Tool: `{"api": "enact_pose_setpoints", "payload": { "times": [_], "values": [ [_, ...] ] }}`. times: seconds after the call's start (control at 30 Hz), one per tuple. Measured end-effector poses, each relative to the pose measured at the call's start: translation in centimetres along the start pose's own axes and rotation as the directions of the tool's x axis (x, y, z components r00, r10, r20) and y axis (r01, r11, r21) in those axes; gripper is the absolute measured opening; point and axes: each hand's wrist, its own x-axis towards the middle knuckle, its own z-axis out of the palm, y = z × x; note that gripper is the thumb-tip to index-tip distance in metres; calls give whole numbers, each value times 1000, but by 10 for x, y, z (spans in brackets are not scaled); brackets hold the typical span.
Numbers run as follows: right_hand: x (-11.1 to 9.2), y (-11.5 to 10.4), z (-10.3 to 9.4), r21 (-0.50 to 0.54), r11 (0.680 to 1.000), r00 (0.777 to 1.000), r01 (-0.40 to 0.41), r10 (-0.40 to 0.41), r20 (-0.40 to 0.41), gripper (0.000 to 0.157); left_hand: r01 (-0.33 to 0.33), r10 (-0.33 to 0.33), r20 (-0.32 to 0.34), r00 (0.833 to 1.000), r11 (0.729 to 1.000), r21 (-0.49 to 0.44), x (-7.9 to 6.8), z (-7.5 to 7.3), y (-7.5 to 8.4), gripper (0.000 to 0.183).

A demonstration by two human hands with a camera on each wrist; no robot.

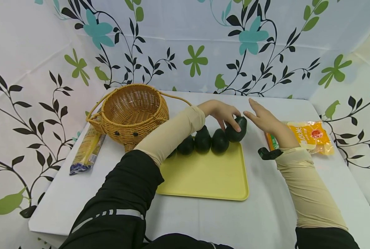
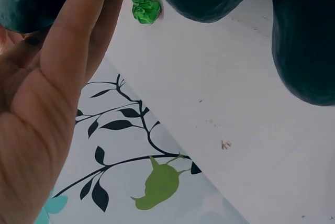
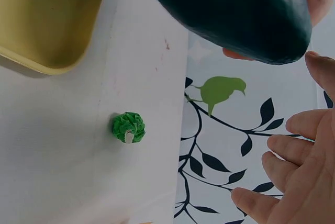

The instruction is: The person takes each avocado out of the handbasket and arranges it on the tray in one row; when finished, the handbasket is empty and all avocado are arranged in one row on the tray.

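Dark green avocados stand in a row along the far edge of a yellow tray (image 1: pixel 203 176). My left hand (image 1: pixel 219 112) grips the rightmost avocado (image 1: pixel 238 130), which tilts up at the tray's far right corner. Left of it are another avocado (image 1: pixel 220 141) and several more, partly covered by my left sleeve. Just right of the gripped avocado, my right hand (image 1: pixel 264 119) has its fingers extended and holds nothing. In the right wrist view its thumb tip is right at the end of the avocado (image 3: pixel 241 14), and the other fingers (image 3: pixel 293 150) are spread.
A wicker basket (image 1: pixel 135 128) with a handle stands at the back left, beside a long yellow packet (image 1: pixel 88 148). An orange packet (image 1: pixel 310 136) lies on the right, partly behind my right wrist. A small crumpled green object (image 3: pixel 129 127) lies on the white table.
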Motion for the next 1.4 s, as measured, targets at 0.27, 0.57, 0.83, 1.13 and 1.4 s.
{"api": "enact_pose_setpoints", "payload": {
  "times": [0.27, 0.57, 0.83, 1.13, 1.4],
  "values": [
    [1, 2, 1, -13, 1000, 1000, 0, 0, 0, 76, 2, -2, -19, 1000, 1000, 16, 8, 3, -5, 88],
    [1, 0, 2, -1, 1000, 1000, -14, 14, 5, 75, -9, 10, -17, 1000, 999, 48, 22, 10, -8, 87],
    [1, 1, 4, 0, 1000, 1000, 0, 0, 3, 78, -23, 31, -29, 999, 968, 251, 33, 14, -10, 87],
    [3, 3, 6, -6, 1000, 1000, 5, -5, 1, 78, 53, -14, -77, 997, 852, 521, 41, 16, -14, 88],
    [4, 4, 8, 3, 1000, 1000, 9, -9, -2, 76, 100, -85, -53, 995, 869, 485, 41, 13, -16, 80]
  ]
}}
